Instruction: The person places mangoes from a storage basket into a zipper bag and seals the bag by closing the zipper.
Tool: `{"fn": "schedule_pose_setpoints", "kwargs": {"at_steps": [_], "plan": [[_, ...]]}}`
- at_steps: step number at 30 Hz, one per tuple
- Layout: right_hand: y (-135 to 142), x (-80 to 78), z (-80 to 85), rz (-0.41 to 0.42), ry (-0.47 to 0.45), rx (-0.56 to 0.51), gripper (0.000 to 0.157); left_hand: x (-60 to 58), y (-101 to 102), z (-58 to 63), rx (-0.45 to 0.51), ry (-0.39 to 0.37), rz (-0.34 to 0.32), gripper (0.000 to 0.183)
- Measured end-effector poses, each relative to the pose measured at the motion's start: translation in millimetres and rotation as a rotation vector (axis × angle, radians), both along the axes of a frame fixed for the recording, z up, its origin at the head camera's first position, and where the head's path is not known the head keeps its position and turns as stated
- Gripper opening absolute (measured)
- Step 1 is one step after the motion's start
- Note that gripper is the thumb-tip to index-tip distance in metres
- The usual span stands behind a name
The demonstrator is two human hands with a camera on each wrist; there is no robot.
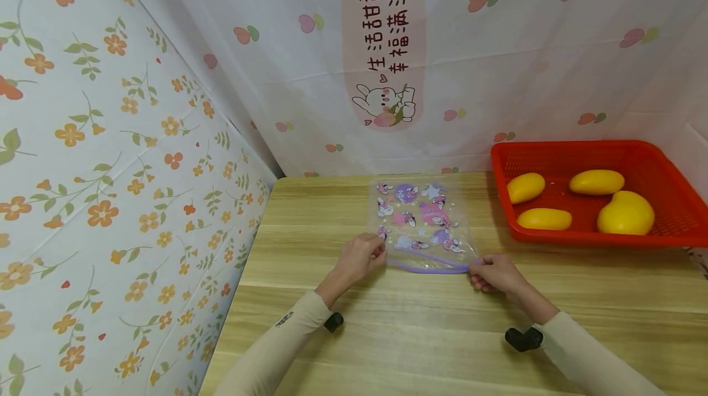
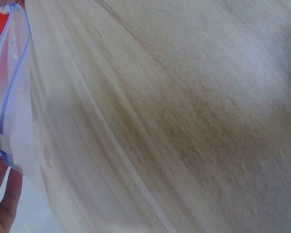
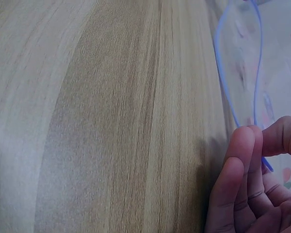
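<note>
A clear zip bag (image 1: 420, 214) printed with pink and purple cartoon figures lies on the wooden table, its purple zip edge toward the person. That mouth is parted, the two strips bowing away from each other between the hands. My left hand (image 1: 361, 257) pinches the mouth's left end, where a small whitish slider (image 2: 2, 144) shows at the fingers in the left wrist view. At the opposite corner my right hand (image 1: 498, 274) pinches the strips between thumb and fingers; a short end of the purple strip (image 3: 267, 164) sticks out past them in the right wrist view.
A red plastic basket (image 1: 586, 237) stands at the right back of the table, with several yellow mangoes (image 1: 626, 213) inside. Behind the table hangs a printed white curtain (image 1: 310, 70); a flowered cloth (image 1: 110, 168) covers the left side. Black wrist mounts (image 1: 523, 339) sit under the sleeves.
</note>
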State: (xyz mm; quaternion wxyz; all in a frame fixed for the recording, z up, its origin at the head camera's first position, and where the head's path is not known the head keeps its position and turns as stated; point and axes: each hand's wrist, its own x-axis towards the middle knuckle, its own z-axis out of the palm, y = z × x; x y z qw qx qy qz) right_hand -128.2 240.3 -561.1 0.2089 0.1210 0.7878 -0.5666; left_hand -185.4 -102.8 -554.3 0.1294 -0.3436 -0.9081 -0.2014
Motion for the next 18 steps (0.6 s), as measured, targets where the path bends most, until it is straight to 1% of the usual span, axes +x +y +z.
{"fn": "schedule_pose_setpoints", "kwargs": {"at_steps": [3, 9, 13, 18], "plan": [[-0.9, 0.7, 1.7, -0.002, 0.0, 0.0, 0.012, -0.2, 0.2, 0.3, 0.023, 0.038, -0.004, 0.017], [0.9, 1.7, 5.3, 0.001, 0.0, 0.004, 0.015, 0.4, 0.2, 0.4, 0.019, 0.058, 0.007, 0.015], [3.3, 3.5, 9.1, 0.023, 0.017, -0.008, 0.017, 1.7, -0.8, 0.1, 0.021, 0.079, 0.015, 0.015], [9.4, 6.9, 9.9, 0.056, 0.04, -0.007, 0.019, 2.4, -1.3, -0.5, 0.023, 0.091, 0.016, 0.015]]}}
